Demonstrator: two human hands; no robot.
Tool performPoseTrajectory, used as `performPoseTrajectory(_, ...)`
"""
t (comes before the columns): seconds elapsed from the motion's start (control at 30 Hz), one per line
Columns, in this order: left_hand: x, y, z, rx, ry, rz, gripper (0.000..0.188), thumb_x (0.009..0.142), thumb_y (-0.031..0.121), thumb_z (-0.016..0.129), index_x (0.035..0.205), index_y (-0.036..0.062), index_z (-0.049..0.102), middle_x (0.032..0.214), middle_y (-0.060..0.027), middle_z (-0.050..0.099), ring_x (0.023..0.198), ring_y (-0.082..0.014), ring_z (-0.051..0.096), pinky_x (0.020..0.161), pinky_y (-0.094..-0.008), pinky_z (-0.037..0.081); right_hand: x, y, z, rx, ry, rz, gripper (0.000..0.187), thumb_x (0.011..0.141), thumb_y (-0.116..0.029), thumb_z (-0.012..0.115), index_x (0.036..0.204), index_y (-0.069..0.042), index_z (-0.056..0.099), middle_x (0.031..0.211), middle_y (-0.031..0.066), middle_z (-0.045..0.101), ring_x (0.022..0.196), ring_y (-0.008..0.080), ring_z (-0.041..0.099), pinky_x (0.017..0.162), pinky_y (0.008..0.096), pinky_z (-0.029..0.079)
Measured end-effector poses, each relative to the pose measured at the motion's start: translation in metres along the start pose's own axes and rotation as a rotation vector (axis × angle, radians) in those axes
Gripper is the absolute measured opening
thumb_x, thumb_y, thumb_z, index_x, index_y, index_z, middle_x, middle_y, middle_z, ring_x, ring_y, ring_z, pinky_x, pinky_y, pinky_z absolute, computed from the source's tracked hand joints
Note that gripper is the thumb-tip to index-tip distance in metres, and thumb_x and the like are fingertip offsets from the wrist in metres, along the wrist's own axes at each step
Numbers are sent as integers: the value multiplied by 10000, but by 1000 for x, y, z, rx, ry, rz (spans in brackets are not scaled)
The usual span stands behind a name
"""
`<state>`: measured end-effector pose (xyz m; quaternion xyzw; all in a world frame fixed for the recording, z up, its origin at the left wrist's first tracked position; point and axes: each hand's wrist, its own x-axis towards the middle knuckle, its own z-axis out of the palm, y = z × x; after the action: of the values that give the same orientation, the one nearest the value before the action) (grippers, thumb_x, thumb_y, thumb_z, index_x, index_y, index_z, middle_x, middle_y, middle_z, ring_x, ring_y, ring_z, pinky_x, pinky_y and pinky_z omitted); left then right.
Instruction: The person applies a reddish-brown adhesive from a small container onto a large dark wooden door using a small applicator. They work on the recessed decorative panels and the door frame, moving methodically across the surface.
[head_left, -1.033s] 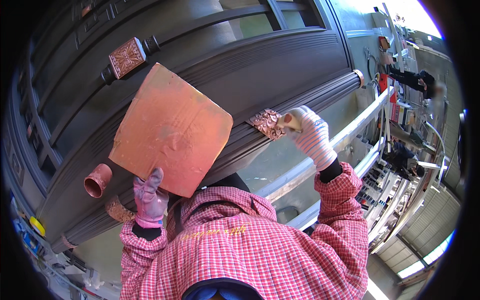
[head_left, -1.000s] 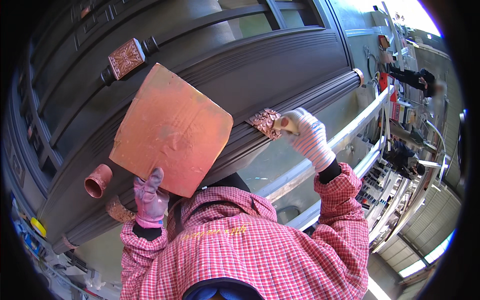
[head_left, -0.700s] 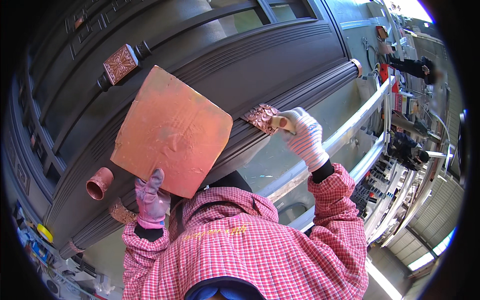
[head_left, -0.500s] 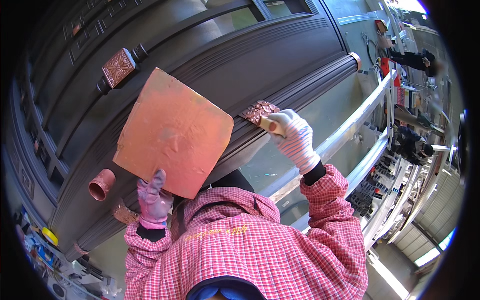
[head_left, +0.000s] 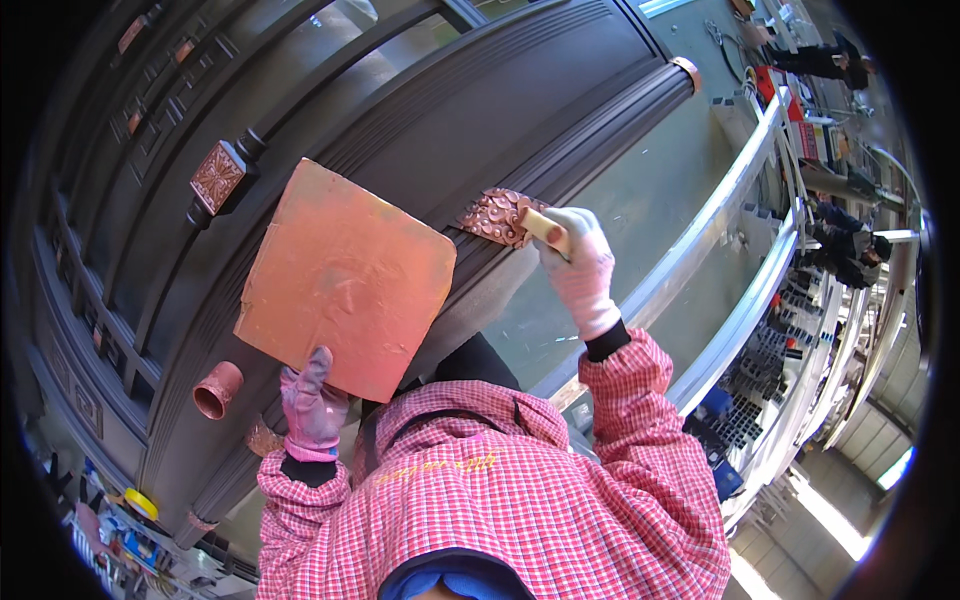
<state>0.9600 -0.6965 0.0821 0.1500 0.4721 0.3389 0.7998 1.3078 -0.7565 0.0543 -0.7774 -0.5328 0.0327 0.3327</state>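
My left hand (head_left: 314,405), in a stained glove, grips the lower edge of a square board (head_left: 345,280), its thumb on top and its fingers hidden beneath. Copper-pink paint coats the board, thicker in the middle. In my gloved right hand (head_left: 580,262) is a short, pale yellow tool (head_left: 547,232) with a reddish-brown patch; its kind is unclear. The tool's far end meets a copper-coloured relief ornament (head_left: 495,215) on the moulding of a dark grey panel (head_left: 480,110). Whether it has bristles does not show.
A copper-pink cup (head_left: 217,390) stands on the panel left of the board. Farther up sits a post with a square copper ornament (head_left: 218,178). Pale metal rails (head_left: 700,235) run along the right side. Two people in dark clothes are in the right background.
My right hand and the tool have shifted slightly left over the ornament, the wrist turning. The board sits a little lower in view. The whole view has turned slightly.
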Motion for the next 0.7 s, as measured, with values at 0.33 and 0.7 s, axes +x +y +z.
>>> performPoseTrajectory(0.33, -1, -6, 10, 47, -56, -3, 522, 947, 98, 631, 1431, 82, 437, 1369, -89, 543, 1238, -249, 563, 1029, -441, 493, 11, 7, -10, -138, -116, 179, 297, 711, -108, 758, 989, -145, 660, 918, 98, 636, 847, 336, 651, 737, 401, 534)
performPoseTrajectory(0.7, -2, -10, 30, 43, -57, -22, 516, 944, 76, 630, 1425, 79, 440, 1354, -88, 534, 1204, -233, 572, 1011, -416, 502, -35, 22, 8, 191, 103, 124, 263, 743, -84, 751, 988, -104, 660, 895, 121, 620, 821, 338, 638, 740, 382, 532)
